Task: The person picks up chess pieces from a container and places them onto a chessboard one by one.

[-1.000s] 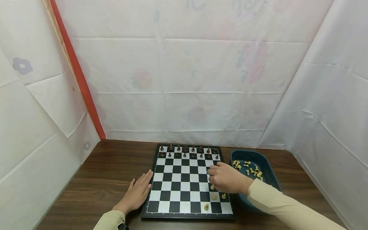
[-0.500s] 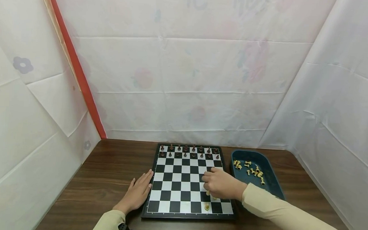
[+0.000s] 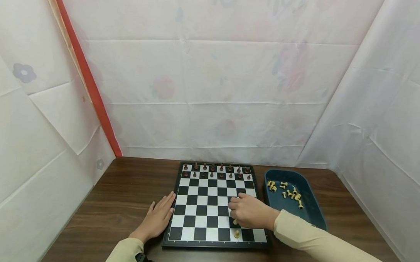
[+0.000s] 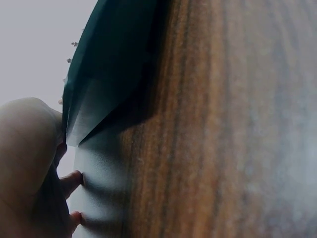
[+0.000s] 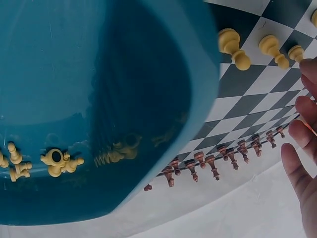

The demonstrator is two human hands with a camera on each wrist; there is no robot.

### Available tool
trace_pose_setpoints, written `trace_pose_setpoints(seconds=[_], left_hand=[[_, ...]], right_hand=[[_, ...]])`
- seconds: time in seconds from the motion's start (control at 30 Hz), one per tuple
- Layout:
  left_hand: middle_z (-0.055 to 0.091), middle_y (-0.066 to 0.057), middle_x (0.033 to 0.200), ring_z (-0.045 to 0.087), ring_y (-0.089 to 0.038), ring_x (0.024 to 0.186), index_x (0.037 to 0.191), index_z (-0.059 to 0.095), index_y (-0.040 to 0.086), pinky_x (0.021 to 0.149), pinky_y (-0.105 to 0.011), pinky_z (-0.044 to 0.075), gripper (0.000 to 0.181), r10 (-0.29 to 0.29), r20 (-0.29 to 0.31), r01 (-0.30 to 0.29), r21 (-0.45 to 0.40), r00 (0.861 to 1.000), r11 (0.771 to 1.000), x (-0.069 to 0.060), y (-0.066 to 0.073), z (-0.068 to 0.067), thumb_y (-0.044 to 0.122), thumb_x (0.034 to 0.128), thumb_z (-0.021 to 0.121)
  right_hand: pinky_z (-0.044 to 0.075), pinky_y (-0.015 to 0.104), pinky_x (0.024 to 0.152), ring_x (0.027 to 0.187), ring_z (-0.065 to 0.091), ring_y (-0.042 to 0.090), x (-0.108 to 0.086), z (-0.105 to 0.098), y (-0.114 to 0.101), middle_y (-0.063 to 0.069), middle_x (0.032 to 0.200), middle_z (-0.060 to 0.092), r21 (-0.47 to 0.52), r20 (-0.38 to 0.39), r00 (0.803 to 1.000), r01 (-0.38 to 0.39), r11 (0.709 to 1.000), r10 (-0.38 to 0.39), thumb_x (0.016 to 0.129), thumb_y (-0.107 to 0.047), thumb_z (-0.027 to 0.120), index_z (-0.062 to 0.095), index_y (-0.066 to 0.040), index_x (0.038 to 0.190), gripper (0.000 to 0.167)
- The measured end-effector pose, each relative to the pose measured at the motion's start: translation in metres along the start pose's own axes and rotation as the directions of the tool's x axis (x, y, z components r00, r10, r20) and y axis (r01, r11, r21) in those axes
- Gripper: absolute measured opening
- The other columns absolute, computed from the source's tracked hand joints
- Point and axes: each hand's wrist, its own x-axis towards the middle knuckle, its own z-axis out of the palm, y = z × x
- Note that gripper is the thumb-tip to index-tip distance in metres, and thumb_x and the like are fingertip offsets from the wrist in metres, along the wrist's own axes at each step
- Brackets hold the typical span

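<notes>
My right hand (image 3: 250,211) is over the near right part of the chessboard (image 3: 200,222). Its fingertips pinch a cream pawn (image 5: 295,53), and in the head view that pawn (image 3: 235,222) shows below the fingers. Two more cream pawns, one nearer the board's side (image 5: 231,48) and one in the middle (image 5: 271,48), stand in line with it. Another cream piece (image 3: 236,234) stands in the nearest row. My left hand (image 3: 156,219) lies with extended fingers against the board's left edge; the left wrist view shows its fingertips (image 4: 74,181) at that edge.
Right of the board is a blue tray (image 3: 313,206) with several loose cream pieces (image 3: 295,195). Dark red pieces (image 3: 212,174) fill the far two rows. White sheeting (image 3: 210,127) encloses the back and sides of the brown wooden table (image 3: 106,204).
My right hand has shifted left and slightly nearer across the board, onto a square left of the two standing pawns. My left hand stays at the board's edge.
</notes>
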Motion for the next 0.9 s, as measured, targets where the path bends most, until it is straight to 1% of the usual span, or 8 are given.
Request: trace_pose_setpoints(seconds=[0.1, 0.27, 0.47, 0.57, 0.67, 0.73, 0.9], left_hand=[[0.028, -0.014, 0.153, 0.025, -0.039, 0.139, 0.148, 0.032, 0.003, 0.106, -0.068, 0.009, 0.049, 0.002, 0.002, -0.002, 0.002, 1.000, 1.000, 0.000, 0.000, -0.001, 0.018, 0.1022, 0.043], [0.028, -0.014, 0.153, 0.025, -0.039, 0.139, 0.148, 0.032, 0.002, 0.106, -0.067, 0.009, 0.050, -0.003, 0.007, 0.003, 0.007, 1.000, 1.000, 0.001, 0.000, 0.000, 0.019, 0.1023, 0.043], [0.027, -0.013, 0.154, 0.025, -0.039, 0.139, 0.148, 0.032, 0.003, 0.106, -0.067, 0.009, 0.050, -0.008, 0.011, 0.008, 0.010, 1.000, 1.000, 0.002, -0.001, 0.001, 0.019, 0.1023, 0.042], [0.027, -0.013, 0.154, 0.025, -0.039, 0.139, 0.148, 0.031, 0.003, 0.106, -0.067, 0.009, 0.050, -0.008, 0.011, 0.008, 0.007, 1.000, 1.000, 0.002, -0.002, 0.001, 0.020, 0.1025, 0.041], [0.027, -0.014, 0.154, 0.025, -0.040, 0.138, 0.148, 0.032, 0.003, 0.106, -0.067, 0.009, 0.050, -0.008, 0.005, 0.008, 0.005, 1.000, 1.000, 0.002, -0.002, 0.000, 0.019, 0.1023, 0.042], [0.028, -0.014, 0.154, 0.026, -0.040, 0.138, 0.148, 0.032, 0.003, 0.106, -0.067, 0.009, 0.050, -0.009, 0.004, 0.009, 0.006, 1.000, 1.000, 0.002, -0.002, 0.000, 0.019, 0.1021, 0.042], [0.027, -0.013, 0.154, 0.025, -0.040, 0.139, 0.148, 0.031, 0.003, 0.106, -0.067, 0.008, 0.050, -0.015, 0.014, 0.015, 0.005, 1.000, 1.000, 0.002, -0.001, 0.001, 0.019, 0.1022, 0.042]], right_hand=[[0.032, 0.023, 0.058, 0.074, 0.049, 0.008, 0.000, 0.000, 0.000, -0.010, 0.085, 0.063, 0.000, 0.007, 1.000, -0.003, 1.000, 0.003, 0.081, -0.030, 0.073, 0.076, -0.023, 0.089, 0.010], [0.032, 0.023, 0.058, 0.074, 0.048, 0.008, 0.000, 0.001, 0.000, -0.010, 0.084, 0.062, 0.003, 0.002, 1.000, -0.007, 1.000, 0.007, 0.081, -0.031, 0.074, 0.075, -0.023, 0.087, 0.010], [0.032, 0.023, 0.058, 0.074, 0.049, 0.008, -0.004, -0.003, 0.003, -0.010, 0.083, 0.061, 0.020, -0.027, 1.000, -0.011, 1.000, 0.011, 0.080, -0.026, 0.073, 0.074, -0.023, 0.085, 0.006], [0.036, 0.023, 0.059, 0.076, 0.051, 0.008, -0.008, -0.007, 0.007, -0.010, 0.085, 0.062, 0.025, -0.032, 0.999, -0.032, 0.999, 0.033, 0.080, -0.023, 0.073, 0.074, -0.023, 0.085, 0.005], [0.040, 0.024, 0.063, 0.077, 0.051, 0.008, -0.012, -0.010, 0.013, -0.009, 0.089, 0.064, 0.027, -0.013, 0.998, -0.059, 0.998, 0.060, 0.080, -0.024, 0.074, 0.074, -0.023, 0.087, 0.007], [0.041, 0.024, 0.063, 0.078, 0.051, 0.009, -0.015, -0.012, 0.017, -0.009, 0.090, 0.065, 0.029, 0.002, 0.997, -0.076, 0.997, 0.076, 0.081, -0.025, 0.074, 0.075, -0.023, 0.089, 0.008], [0.040, 0.024, 0.061, 0.077, 0.052, 0.009, -0.024, -0.017, 0.026, -0.008, 0.088, 0.063, 0.035, 0.028, 0.991, -0.134, 0.990, 0.133, 0.081, -0.029, 0.074, 0.074, -0.022, 0.087, 0.009]])
